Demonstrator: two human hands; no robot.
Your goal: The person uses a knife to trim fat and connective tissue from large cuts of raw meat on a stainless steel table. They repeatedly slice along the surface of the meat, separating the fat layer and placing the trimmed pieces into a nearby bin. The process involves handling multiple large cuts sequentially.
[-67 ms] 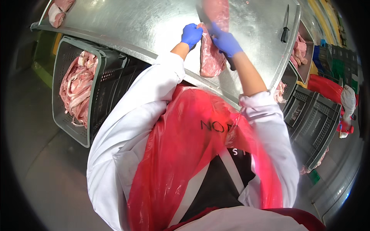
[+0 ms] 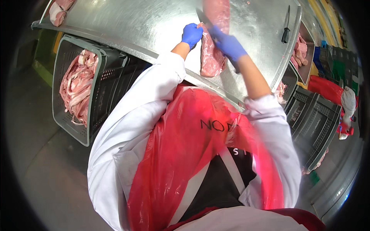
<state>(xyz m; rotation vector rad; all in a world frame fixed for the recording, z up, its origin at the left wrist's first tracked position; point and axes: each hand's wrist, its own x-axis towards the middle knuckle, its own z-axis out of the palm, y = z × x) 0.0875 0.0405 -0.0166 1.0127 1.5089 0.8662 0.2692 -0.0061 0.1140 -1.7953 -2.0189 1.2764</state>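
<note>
A long piece of pink meat [image 2: 211, 61] lies on the steel table in front of me. My left hand [image 2: 191, 35], in a blue glove, is closed on the meat's upper left edge. The blue-gloved right hand [image 2: 230, 45] grips a knife [image 2: 203, 17], whose blade points up and left across the meat, close to my left fingers. The knife's dark handle sticks out below that hand. Beyond the blade, a second stretch of meat [image 2: 218, 14] runs to the top edge of the view; I cannot tell whether the two are joined.
The steel table [image 2: 115, 27] has a raised rim. At its right lies a slim dark-handled tool [image 2: 286, 29]. Grey crates [image 2: 92, 104] with meat strips [image 2: 79, 86] stand at left. More crates [image 2: 314, 123] and a meat tray [image 2: 304, 73] are at right. Meat pieces [image 2: 57, 17] lie far left.
My right hand has shifted slightly right and toward me, drawing the knife with it. The left hand and the meat stay in place.
</note>
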